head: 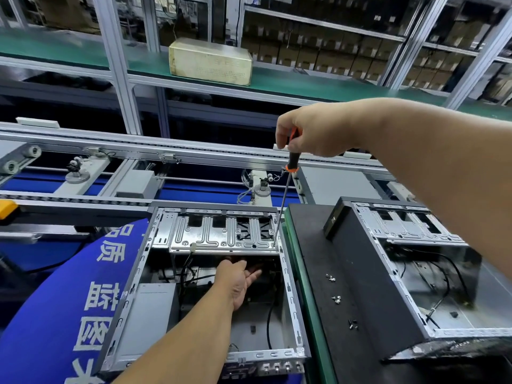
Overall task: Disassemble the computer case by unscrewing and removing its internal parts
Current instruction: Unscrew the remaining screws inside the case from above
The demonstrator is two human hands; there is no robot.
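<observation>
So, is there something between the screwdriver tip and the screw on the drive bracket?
Nothing visible. The right hand holds the screwdriver, and its shaft runs clear down to the right end of the bracket. The left hand is below the bracket, inside the case, not in the path.

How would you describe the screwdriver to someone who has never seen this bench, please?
Start at the open computer case nearest the person, left of the black mat. From the right end of its silver drive bracket a thin steel shaft rises to the right hand. That is the screwdriver: its black and orange handle is the only bright tool here.
</observation>
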